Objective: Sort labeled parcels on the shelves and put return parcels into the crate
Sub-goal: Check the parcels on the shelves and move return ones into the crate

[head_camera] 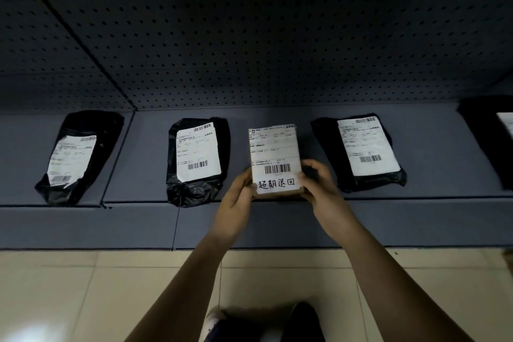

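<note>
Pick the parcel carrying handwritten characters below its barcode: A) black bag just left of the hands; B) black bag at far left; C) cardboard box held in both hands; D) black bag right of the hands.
C: the cardboard box, gripped by the left hand and right hand, bears handwriting under its barcode.

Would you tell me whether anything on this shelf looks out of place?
The box that the left hand and right hand grip alone bears handwriting on its label. The leftmost black bag lies tilted, its label wrinkled.

Far-right parcel [497,141] cut by frame edge
</note>
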`<state>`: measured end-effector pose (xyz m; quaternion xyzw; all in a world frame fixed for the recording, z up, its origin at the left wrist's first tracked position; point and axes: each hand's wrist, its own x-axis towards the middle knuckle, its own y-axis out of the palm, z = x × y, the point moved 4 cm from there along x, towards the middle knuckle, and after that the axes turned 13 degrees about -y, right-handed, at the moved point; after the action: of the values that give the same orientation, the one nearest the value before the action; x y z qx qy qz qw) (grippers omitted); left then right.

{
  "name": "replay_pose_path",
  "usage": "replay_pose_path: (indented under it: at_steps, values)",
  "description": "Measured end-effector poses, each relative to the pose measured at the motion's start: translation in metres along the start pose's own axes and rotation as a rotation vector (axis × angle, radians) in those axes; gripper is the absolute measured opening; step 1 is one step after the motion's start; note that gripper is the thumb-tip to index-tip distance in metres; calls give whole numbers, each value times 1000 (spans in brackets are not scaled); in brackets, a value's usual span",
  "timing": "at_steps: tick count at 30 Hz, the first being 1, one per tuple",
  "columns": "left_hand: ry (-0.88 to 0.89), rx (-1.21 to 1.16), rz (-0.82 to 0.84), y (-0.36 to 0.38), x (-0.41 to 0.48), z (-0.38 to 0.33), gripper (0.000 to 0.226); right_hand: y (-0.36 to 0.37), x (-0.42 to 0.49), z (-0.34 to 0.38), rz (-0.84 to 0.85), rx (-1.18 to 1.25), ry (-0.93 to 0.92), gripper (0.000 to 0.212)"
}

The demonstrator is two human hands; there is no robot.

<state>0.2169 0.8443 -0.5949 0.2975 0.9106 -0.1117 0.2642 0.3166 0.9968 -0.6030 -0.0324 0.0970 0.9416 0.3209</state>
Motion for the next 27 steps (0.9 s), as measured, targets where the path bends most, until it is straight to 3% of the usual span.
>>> replay_pose_path:
  at_steps: [3,7,12,16,19,27]
  values:
    - [32,43,34,-1,-22,-11,33,-2,-23,19,-13,42,-18,45]
    - [112,159,143,0,-58,-36,32,-2,-66,62,-114,121,-53,58]
    - [352,350,296,1,-123,-96,23,2,-135,123,-349,75,-185,48]
    - [685,588,285,-3,-171,-146,38,9,-194,175,-530,49,-332,47]
    - [933,700,250,-4,-208,-183,34,15,-235,220,-646,42,-438,47]
    - [1491,728,120,22,-318,-277,38,17,-325,346,-806,-64,-680,47]
